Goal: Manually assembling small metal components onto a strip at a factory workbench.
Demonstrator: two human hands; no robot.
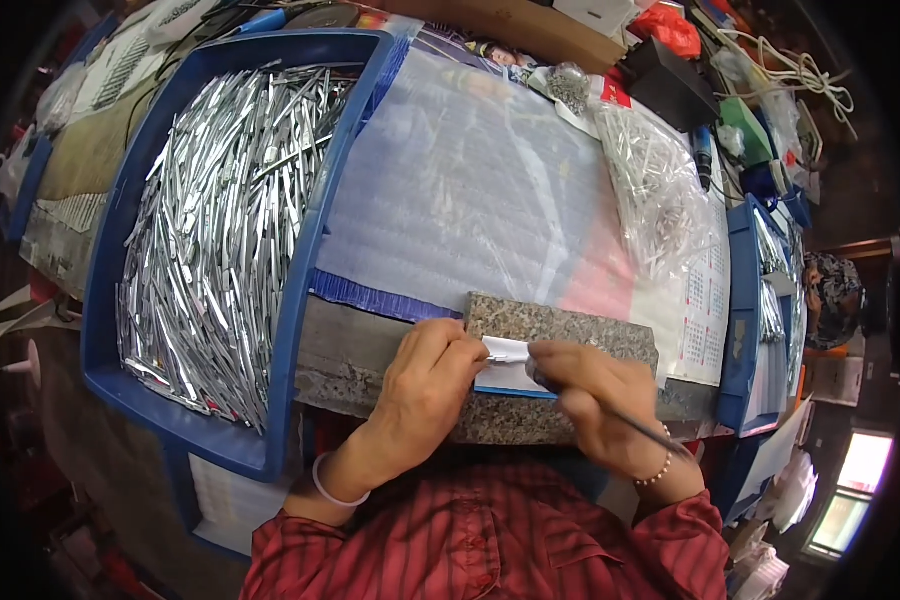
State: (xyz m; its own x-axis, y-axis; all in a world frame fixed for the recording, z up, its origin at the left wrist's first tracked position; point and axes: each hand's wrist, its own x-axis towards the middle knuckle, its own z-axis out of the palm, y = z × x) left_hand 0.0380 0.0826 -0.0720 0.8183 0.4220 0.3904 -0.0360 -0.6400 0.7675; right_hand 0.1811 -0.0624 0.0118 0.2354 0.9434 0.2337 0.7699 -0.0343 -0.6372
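Silvery strip (507, 359), pinched in the narrow grip of the left hand (420, 381) over the white pad (510, 377) on the block (570, 325), is best held flat while the dark tool (642, 426), clasped by the right hand (607, 398), is steadied.

At the lower center of the frame, the left hand (425, 372) pinches a small metal piece (503, 358) over a white pad (510, 377) with a blue front edge. The right hand (608, 400), right of center, grips a dark rod (635, 424) set diagonally. The pad rests on a speckled stone slab (570, 323) at the near edge of the counter (342, 345). A blue tray (180, 430), left of frame, contains silvery metal strips (225, 230). A translucent sheet (460, 180) covers the upper center; a clear plastic bag (660, 195) lies upper right.
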